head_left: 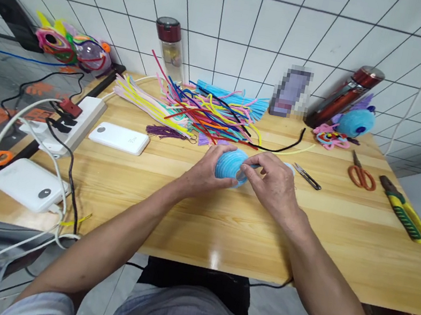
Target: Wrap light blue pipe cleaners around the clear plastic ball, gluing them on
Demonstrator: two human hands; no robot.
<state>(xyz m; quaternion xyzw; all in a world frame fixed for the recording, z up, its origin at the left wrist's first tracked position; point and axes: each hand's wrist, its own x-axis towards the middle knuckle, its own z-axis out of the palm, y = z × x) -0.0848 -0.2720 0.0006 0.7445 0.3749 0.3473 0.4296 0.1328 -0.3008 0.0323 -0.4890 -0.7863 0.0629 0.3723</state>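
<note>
A blue ball wound from pipe cleaner (228,165) is held above the table in my left hand (208,169), whose fingers and thumb wrap around its left side. My right hand (269,180) pinches at the ball's right side with thumb and forefinger together. What lies between those fingertips is partly hidden; it looks like the end of a blue pipe cleaner, though I cannot be sure. Behind the hands spreads a heap of many-coloured pipe cleaners (206,113). Thread snips (307,177) lie just right of my right hand, beside a pale round thing partly covered by it.
Orange-handled scissors (362,176) and green-yellow pliers (407,211) lie at the right. A white power bank (119,138), a power strip (78,123) and looping cables occupy the left. Two bottles (168,47) and a blue fuzzy figure (356,122) stand by the tiled wall.
</note>
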